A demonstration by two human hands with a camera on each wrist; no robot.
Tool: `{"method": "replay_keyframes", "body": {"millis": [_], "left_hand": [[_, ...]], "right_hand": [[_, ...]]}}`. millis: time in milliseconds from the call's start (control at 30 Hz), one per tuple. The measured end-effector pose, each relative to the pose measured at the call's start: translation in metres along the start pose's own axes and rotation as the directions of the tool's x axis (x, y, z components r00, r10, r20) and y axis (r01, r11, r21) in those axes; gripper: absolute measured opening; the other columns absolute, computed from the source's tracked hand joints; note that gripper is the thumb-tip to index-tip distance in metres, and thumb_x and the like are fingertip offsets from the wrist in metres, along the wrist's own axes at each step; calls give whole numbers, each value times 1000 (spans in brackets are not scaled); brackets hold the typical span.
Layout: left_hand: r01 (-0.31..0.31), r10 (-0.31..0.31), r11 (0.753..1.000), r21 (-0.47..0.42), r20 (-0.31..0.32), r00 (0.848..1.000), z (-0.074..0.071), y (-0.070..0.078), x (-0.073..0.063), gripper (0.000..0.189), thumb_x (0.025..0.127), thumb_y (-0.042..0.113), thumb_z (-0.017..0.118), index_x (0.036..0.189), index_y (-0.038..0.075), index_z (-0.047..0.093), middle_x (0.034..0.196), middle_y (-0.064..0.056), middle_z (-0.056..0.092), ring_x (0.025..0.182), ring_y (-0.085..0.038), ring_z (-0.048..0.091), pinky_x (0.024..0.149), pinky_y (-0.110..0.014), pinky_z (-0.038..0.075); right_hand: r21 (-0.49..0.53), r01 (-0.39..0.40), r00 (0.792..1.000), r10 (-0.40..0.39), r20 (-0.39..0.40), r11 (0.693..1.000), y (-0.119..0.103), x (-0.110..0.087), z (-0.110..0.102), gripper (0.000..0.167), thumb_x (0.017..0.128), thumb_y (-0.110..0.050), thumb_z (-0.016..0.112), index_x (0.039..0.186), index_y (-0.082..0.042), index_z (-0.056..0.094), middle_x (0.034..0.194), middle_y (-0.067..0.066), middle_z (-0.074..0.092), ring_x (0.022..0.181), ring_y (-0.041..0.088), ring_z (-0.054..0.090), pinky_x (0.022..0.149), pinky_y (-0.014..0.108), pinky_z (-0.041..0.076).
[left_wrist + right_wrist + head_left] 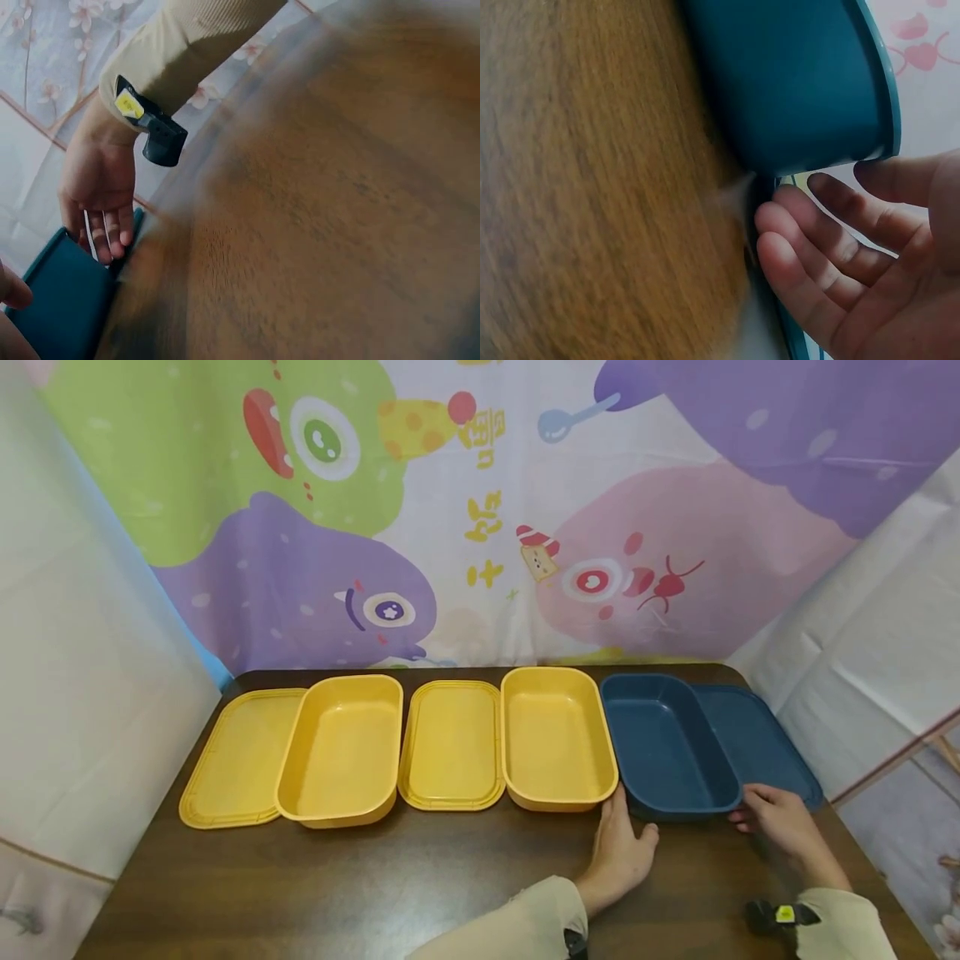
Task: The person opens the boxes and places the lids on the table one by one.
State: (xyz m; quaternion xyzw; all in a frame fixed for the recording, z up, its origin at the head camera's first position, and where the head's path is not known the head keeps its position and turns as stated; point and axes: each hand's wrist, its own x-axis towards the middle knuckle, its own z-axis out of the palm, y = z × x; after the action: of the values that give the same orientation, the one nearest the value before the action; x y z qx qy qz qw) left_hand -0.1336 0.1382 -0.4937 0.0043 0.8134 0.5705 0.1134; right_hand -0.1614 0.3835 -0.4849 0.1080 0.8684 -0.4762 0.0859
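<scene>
A deep blue box lies on the table's right side, its right edge overlapping a flat blue lid. My right hand is at the box's near right corner. In the right wrist view its thumb meets the rim of the blue box, with the other fingers loosely bent beside the wall, over the lid. My left hand points forward, fingertips right at the gap between the blue box and the neighbouring yellow box, thumb spread apart. The left wrist view shows the right hand across the blue box.
Further left in the row are a yellow lid, a second yellow box and another yellow lid, partly under that box. The brown table ends at a printed cartoon curtain behind. Pale sheets hang at both sides.
</scene>
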Motion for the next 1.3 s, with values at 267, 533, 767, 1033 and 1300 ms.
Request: {"method": "replay_keyframes", "body": {"millis": [267, 533, 767, 1033, 1300], "left_hand": [[-47, 39, 995, 88, 91, 995, -17, 2, -13, 67, 91, 28, 64, 149, 9, 36, 152, -7, 41, 137, -22, 43, 111, -37, 39], [-190, 146, 954, 233, 194, 970, -39, 1, -26, 54, 92, 30, 61, 142, 13, 47, 140, -1, 53, 129, -14, 51, 105, -31, 44], [-410, 310, 827, 384, 296, 903, -58, 1, -35, 40, 94, 30, 59, 132, 18, 59, 128, 6, 61, 118, -6, 56, 96, -25, 47], [-472, 351, 805, 359, 353, 867, -75, 5, -38, 33, 97, 31, 56, 126, 19, 64, 123, 8, 64, 116, -5, 58, 95, -24, 47], [-489, 387, 821, 295, 343, 856, -95, 14, -38, 27, 99, 30, 53, 120, 21, 67, 122, 8, 66, 111, -6, 60, 92, -22, 47]], "right_hand": [[-87, 55, 994, -63, -94, 995, -1, -2, -3, 48, 105, -20, 37, 125, 22, 48, 81, 1, 70, 67, 1, 63, 62, 25, 57], [-152, 69, 981, -95, -171, 986, -16, -9, -6, 47, 104, -25, 40, 118, 17, 58, 79, 1, 69, 65, 0, 61, 59, 24, 55], [-200, 116, 964, -158, -212, 973, -25, -13, -7, 43, 104, -22, 42, 114, 16, 61, 86, 17, 71, 65, -5, 59, 58, 24, 56], [-237, 130, 960, -182, -211, 963, -31, -17, -9, 45, 103, -27, 44, 114, 14, 62, 92, 23, 71, 65, -5, 60, 56, 22, 53], [-438, 163, 941, -273, -201, 884, -47, -13, -19, 41, 102, -27, 47, 109, 9, 66, 92, 23, 70, 70, 6, 57, 59, 27, 45]]}}
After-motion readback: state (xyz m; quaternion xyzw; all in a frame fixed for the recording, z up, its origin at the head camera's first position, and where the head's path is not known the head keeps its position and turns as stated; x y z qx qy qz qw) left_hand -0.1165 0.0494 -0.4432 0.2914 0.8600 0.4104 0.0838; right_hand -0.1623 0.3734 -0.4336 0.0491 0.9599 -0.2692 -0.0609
